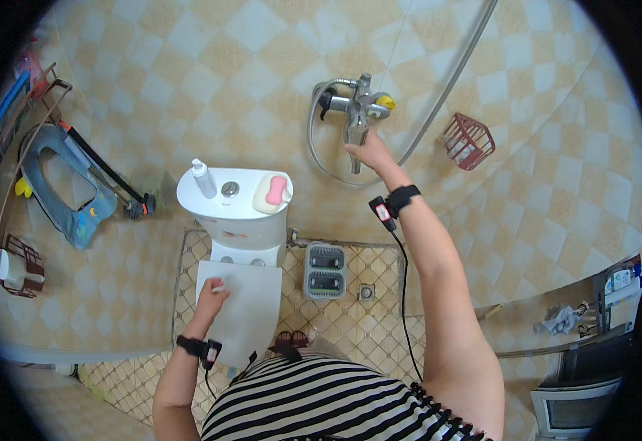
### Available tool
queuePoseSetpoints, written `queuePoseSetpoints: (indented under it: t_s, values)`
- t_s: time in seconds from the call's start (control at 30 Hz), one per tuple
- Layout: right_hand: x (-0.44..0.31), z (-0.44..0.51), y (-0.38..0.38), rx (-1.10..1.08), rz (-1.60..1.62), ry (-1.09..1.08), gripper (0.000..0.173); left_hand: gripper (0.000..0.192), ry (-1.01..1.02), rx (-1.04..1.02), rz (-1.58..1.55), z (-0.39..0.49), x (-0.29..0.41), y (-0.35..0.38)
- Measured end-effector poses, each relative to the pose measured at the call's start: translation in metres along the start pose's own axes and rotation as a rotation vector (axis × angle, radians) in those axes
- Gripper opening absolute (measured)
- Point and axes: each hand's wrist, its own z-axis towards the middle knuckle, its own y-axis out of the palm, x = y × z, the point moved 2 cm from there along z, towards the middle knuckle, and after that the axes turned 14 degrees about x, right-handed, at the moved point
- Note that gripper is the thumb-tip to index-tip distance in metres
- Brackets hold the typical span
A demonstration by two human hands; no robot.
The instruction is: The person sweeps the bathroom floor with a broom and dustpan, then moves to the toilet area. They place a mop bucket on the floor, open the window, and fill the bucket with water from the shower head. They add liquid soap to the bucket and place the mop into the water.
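My right hand (371, 150) is at the spout of a chrome wall-mounted shower mixer tap (360, 105), its fingers around or against the lower spout; the exact grip is partly hidden. A metal shower hose loops behind it. Over the lowered white toilet lid (249, 320), my left hand (213, 295) has its fingers curled, and a small whitish thing shows at the fingertips. On the toilet tank (233, 209) stand a white pump bottle (204, 179) and, to its right, a pale soap dish (262, 199) with a pink soap or sponge (276, 190).
A grey plastic basket (325, 297) stands on the tiled floor right of the toilet, near a floor drain (366, 292). Brown wall baskets (478, 144) hang at right and left. A blue-grey toilet seat cover (37, 184) and a black-handled brush (106, 165) hang on the left wall.
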Motion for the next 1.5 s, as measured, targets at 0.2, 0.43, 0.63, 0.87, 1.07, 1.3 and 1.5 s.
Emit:
queuePoseSetpoints:
  t_s: [0.2, 0.43, 0.63, 0.87, 1.07, 1.3, 1.5]
  values:
    - [-0.019, -0.008, -0.006, 0.067, -0.301, -0.043, 0.042, 0.037, -0.134, -0.224, -0.281, 0.016, 0.07, 0.059]
    - [-0.019, 0.004, -0.008, -0.011, -0.472, -0.114, 0.045, 0.041, -0.21, -0.337, -0.242, 0.003, 0.103, 0.105]
    - [-0.018, 0.003, -0.007, 0.01, -0.521, -0.066, 0.043, 0.047, -0.3, -0.421, -0.161, 0.011, 0.057, 0.142]
    - [-0.017, 0.008, -0.007, -0.078, -0.507, -0.151, 0.047, 0.059, -0.516, -0.394, -0.112, 0.039, -0.06, 0.261]
    - [-0.017, 0.001, -0.012, 0.063, -0.462, -0.334, 0.025, 0.06, -0.783, -0.305, -0.016, 0.031, -0.147, 0.364]
    - [-0.049, -0.004, -0.022, -0.056, -0.534, -0.123, 0.016, 0.046, -0.614, -0.244, -0.273, 0.055, -0.172, 0.412]
    - [-0.066, -0.012, -0.016, -0.008, -0.509, -0.236, 0.014, 0.054, -0.501, -0.301, -0.333, 0.094, -0.146, 0.444]
